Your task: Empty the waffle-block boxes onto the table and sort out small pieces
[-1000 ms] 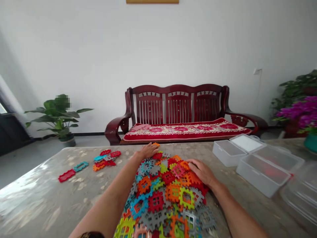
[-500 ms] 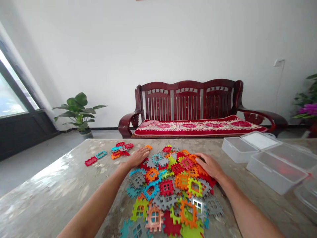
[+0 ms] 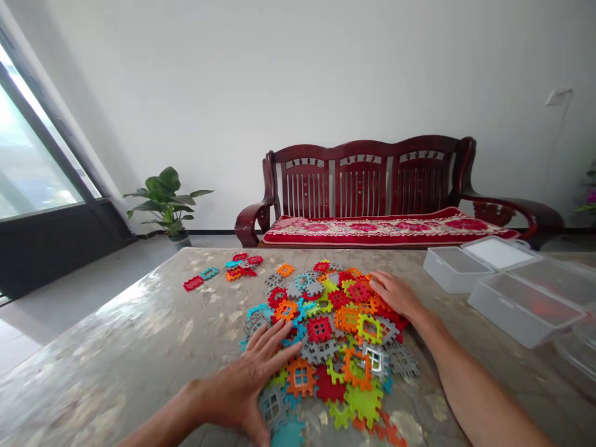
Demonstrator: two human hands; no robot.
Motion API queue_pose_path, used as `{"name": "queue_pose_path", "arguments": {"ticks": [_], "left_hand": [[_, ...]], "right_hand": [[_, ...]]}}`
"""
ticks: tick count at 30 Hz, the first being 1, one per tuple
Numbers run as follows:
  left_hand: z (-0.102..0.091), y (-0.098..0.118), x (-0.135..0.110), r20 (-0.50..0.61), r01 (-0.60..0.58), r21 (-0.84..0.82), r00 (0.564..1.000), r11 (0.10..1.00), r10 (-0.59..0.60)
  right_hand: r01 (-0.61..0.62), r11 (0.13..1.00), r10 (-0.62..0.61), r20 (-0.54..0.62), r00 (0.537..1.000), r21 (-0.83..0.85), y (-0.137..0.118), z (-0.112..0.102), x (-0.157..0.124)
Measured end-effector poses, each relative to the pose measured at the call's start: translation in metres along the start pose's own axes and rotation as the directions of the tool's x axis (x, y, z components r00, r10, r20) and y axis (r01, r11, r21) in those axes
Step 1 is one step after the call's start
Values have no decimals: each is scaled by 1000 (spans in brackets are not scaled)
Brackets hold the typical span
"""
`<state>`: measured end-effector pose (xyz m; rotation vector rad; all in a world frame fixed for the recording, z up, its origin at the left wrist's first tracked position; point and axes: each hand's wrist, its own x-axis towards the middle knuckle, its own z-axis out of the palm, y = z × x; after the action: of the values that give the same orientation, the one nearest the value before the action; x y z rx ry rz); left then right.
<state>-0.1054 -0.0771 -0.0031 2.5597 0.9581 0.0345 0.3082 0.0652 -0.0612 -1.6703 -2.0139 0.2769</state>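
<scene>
A heap of bright plastic interlocking tiles point(image 3: 331, 338) is seen spread across a marbled tabletop point(image 3: 121, 347), pressed from two sides by a pair of bare hands. The left hand point(image 3: 249, 388) is laid flat and open at the near edge of the heap, fingers splayed over grey and orange pieces, nothing gripped. The right hand point(image 3: 395, 295) is rested palm-down on the far right side of the pile, fingers loosely extended over red and orange tiles; no piece is seen closed in it either.

The tiles are judged to be light, stiff and thin, with notched edges and window-like cut-outs. They are likely to slide easily on the polished top and to catch on one another where the teeth overlap. A single tile would best be pinched by an outer edge or hooked through its open centre, while the heap as a whole is better swept with flat palms.

Beyond the left hand, further out on the table, a small separate group of red, teal and orange pieces point(image 3: 226, 273) is laid apart from the main pile. To the right of the right hand, clear plastic storage boxes point(image 3: 507, 292) are stood with lids beside them. Behind the table a dark red wooden bench point(image 3: 372, 186) with a patterned cushion and a potted plant point(image 3: 167, 198) are visible.

No brand, label or legible writing can be made out anywhere.
</scene>
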Motion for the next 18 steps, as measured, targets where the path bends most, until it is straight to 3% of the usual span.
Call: {"name": "queue_pose_path", "arguments": {"ticks": [7,13,18], "left_hand": [[32,9,40,-80,41,53,996,998,-37],[38,19,83,-159,163,78,976,984,-149],[46,29,123,-268,287,39,926,957,-266]], "right_hand": [[4,997,-1,42,999,-74,1,5,1],[-9,991,11,15,1000,-131,17,1,6],[-30,986,33,12,999,-164,28,1,20]]}}
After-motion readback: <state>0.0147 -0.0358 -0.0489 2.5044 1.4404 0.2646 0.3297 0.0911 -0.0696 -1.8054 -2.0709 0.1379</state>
